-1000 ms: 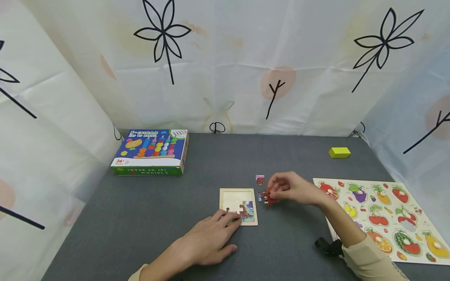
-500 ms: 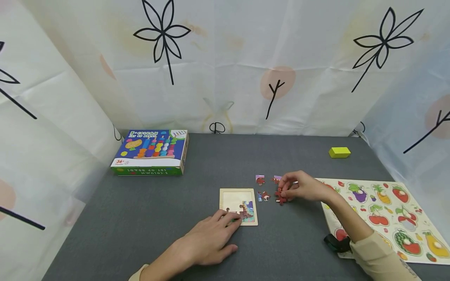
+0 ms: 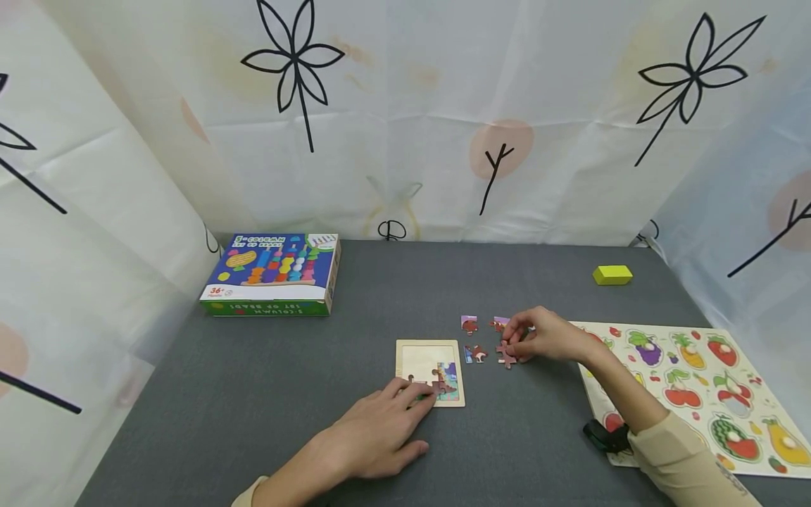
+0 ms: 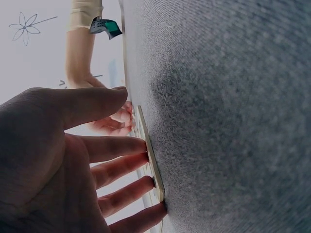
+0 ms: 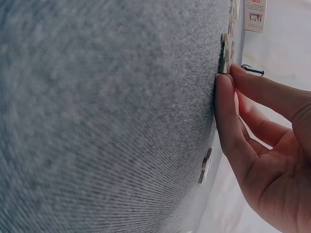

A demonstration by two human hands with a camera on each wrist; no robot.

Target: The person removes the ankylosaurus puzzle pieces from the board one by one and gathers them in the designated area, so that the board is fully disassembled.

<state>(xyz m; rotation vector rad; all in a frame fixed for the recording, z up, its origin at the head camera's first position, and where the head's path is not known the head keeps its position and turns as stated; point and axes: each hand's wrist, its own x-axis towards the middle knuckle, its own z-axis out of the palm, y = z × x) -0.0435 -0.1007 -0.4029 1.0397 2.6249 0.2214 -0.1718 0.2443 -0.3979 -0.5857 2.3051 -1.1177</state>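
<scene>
A shallow wooden puzzle tray lies on the dark grey tabletop, with joined jigsaw pieces in its lower right part. My left hand rests its extended fingers over the tray's lower edge, covering some pieces. In the left wrist view the fingertips touch the tray's side. My right hand pinches a reddish-brown puzzle piece between thumb and forefinger, low at the table. Beside it lie a kangaroo-like piece, a purple-topped piece and another piece partly behind the fingers.
A fruit peg board lies at the right, partly under my right forearm. A yellow block sits at the back right. The blue bead-set box stands at the back left. A patterned white curtain closes off the back.
My right hand has moved right with the reddish-brown piece, away from the kangaroo-like piece, which now shows fully. The held piece has tipped slightly since half a second ago. My left hand stays put.
</scene>
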